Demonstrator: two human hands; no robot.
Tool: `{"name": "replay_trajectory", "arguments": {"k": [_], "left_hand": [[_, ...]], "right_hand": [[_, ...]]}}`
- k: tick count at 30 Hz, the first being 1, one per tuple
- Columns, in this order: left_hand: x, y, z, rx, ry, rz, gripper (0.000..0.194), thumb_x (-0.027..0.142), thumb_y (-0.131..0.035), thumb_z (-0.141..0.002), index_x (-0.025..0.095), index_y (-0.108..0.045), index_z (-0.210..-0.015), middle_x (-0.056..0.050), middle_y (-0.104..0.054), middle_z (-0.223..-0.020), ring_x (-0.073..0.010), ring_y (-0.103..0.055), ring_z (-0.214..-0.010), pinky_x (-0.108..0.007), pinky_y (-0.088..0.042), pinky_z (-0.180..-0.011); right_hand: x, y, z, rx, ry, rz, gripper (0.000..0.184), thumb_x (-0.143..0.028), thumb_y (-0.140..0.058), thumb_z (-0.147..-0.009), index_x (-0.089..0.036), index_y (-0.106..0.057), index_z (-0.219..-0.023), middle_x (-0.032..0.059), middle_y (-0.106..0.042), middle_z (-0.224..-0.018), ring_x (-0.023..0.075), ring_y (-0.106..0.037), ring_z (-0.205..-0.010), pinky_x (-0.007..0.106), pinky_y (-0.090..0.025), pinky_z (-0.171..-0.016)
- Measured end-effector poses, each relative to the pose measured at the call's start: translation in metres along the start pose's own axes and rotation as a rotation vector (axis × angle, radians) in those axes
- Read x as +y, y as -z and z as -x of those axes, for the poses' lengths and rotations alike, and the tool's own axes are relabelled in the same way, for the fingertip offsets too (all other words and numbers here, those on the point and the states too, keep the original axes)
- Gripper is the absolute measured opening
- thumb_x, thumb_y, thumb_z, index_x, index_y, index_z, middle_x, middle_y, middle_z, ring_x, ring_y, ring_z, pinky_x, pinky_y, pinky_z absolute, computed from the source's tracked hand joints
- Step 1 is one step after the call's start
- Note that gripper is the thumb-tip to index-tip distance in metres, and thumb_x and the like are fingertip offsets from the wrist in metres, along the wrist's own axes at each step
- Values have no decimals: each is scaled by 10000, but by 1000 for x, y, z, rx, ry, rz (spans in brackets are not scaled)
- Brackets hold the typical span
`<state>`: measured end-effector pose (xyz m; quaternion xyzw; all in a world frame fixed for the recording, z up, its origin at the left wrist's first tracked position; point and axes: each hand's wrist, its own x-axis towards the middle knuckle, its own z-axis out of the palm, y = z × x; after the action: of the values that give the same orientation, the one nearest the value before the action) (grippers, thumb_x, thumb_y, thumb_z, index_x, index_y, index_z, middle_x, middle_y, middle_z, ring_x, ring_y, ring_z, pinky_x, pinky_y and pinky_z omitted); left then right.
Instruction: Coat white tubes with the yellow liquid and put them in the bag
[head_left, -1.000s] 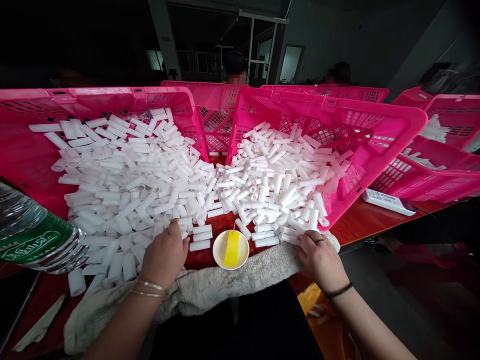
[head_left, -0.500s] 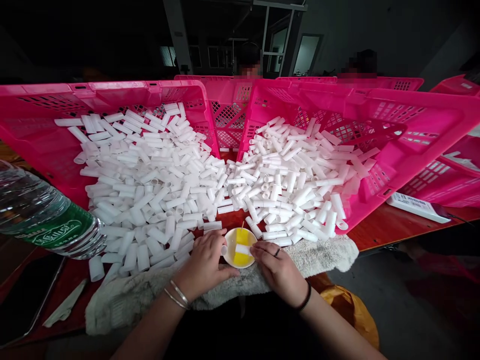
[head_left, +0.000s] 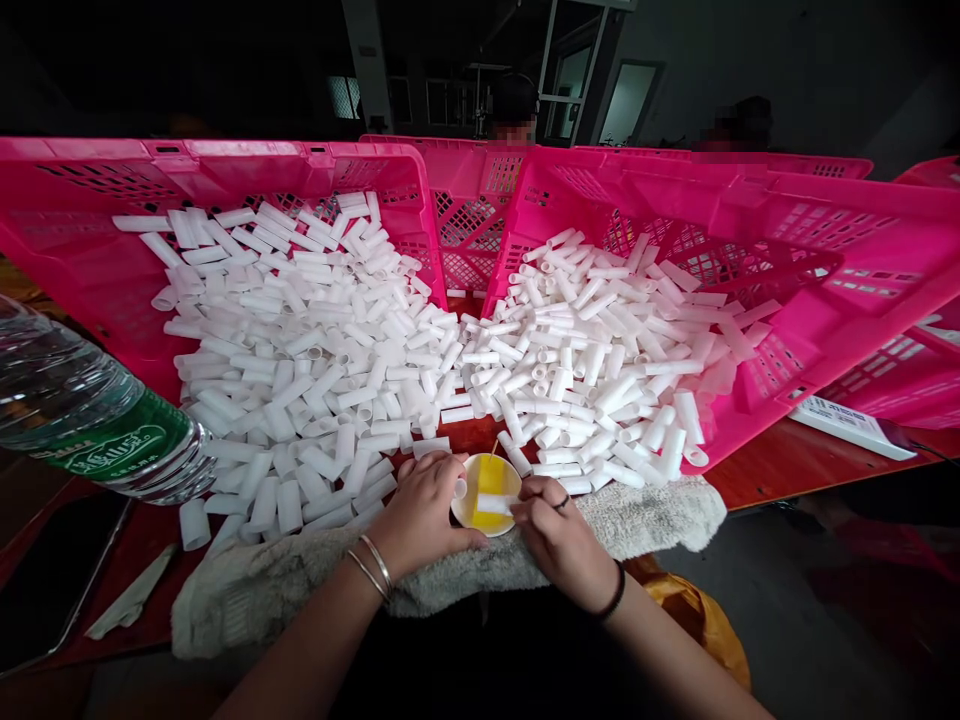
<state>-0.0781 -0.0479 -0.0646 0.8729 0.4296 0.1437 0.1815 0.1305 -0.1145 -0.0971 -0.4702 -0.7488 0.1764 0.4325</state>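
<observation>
Right hand [head_left: 559, 530]: its grip was clamped on the near end of a white tube [head_left: 495, 504], thumb and fingers pinched together; a dark ring and a dark bracelet showed.
Held tube: it lay sideways over the bowl, across the yellow strip, though I couldn't tell whether it touched.
Left hand [head_left: 427, 505]: curled beside the bowl, thumb apart from the fingers; a second tube [head_left: 460, 489] showed its round end at the fingertips, but I could not tell whether the grip was closed on it. Two silvery bangles circled the wrist.
Bowl [head_left: 513, 478]: small and pale, between the hands, with a yellow strip [head_left: 491, 470] inside.
Tubes: one heap [head_left: 300, 340] spilled from the left pink crate [head_left: 67, 195], another [head_left: 600, 350] from the right pink crate [head_left: 862, 225].
Counter [head_left: 761, 468]: reddish, with a rumpled towel [head_left: 645, 515] along the near edge.
Left side: a green-labelled water bottle [head_left: 97, 420] leaned toward the heap.
Beyond the crates: a person [head_left: 514, 100], mostly hidden.
</observation>
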Motion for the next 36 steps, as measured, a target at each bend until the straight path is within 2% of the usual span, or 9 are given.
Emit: {"name": "replay_trajectory", "arguments": {"k": [4, 6, 10, 13, 16, 20, 25, 29, 36], "left_hand": [[-1, -2, -1, 3, 10, 18, 786, 499, -842, -472, 176, -507, -1105, -118, -571, -1187, -340, -475, -1144, -487, -346, -945], [-1, -2, -1, 1, 14, 19, 784, 499, -842, -470, 174, -503, -1097, -127, -559, -1210, -341, -469, -1152, -493, -343, -954], [1, 3, 1, -24, -16, 12, 768, 498, -820, -496, 171, -476, -1099, -154, -514, -1283, -381, -391, -1236, -578, -272, -1014], [2, 12, 10, 53, -38, 46, 379, 356, -643, -733, 168, -469, -1012, -173, -421, -1364, -360, -321, -1304, -587, -246, -1051], [3, 21, 20, 85, -26, 161, 207, 208, -373, -898, 172, -422, -1096, -144, -524, -1205, -235, -523, -1110, -414, -455, -919], [12, 33, 27, 126, -148, 92, 247, 200, -385, -931, 187, -421, -1175, -93, -570, -1090, -198, -556, -1002, -337, -490, -860], [31, 47, 27, 202, -316, -143, 308, 112, -414, -905, 156, -456, -1207, -79, -597, -1051, -215, -544, -959, -391, -485, -870], [38, 55, 28, 235, -361, -315, 347, 101, -409, -901, 142, -478, -1238, -75, -614, -1013, -228, -545, -910, -438, -486, -855], [49, 56, 33, 145, -350, -254, 312, 135, -418, -912, 137, -506, -1210, -75, -623, -960, -224, -546, -871, -404, -487, -798]], "right_hand": [[1, -6, 5, 6, -331, -299, 371, -267, -522, -877, -204, -416, -1227, 63, -586, -909, 152, -591, -706, 287, -541, -591], [1, -6, 6, 0, -350, -278, 298, -290, -493, -898, -200, -486, -1182, 58, -608, -859, 149, -592, -663, 284, -541, -571], [3, -4, 9, 51, 21, 105, 205, -156, -510, -872, -198, -618, -1040, 103, -608, -1038, 215, -576, -982, 358, -519, -834], [3, -4, 11, 56, 170, 135, 265, -68, -508, -846, -211, -588, -1055, 92, -600, -1101, 209, -553, -1036, 352, -498, -872], [-7, -3, 8, 161, -46, -148, 236, -114, -539, -857, -227, -530, -1064, 70, -612, -1062, 172, -580, -996, 311, -504, -850], [-31, 6, -2, 201, -335, -501, 175, -231, -561, -875, -232, -543, -1049, 31, -624, -903, 110, -588, -780, 218, -498, -689], [-50, 22, -11, 86, -450, -686, 178, -303, -602, -850, -207, -597, -1000, 11, -604, -805, 75, -527, -670, 175, -441, -600], [-54, 34, -15, 53, -555, -731, 253, -375, -636, -812, -176, -620, -967, 2, -576, -719, 69, -478, -606, 171, -401, -542], [-65, 44, -21, -112, -578, -630, 321, -456, -569, -837, -150, -594, -933, 1, -535, -703, 79, -431, -575, 205, -373, -527]]}}
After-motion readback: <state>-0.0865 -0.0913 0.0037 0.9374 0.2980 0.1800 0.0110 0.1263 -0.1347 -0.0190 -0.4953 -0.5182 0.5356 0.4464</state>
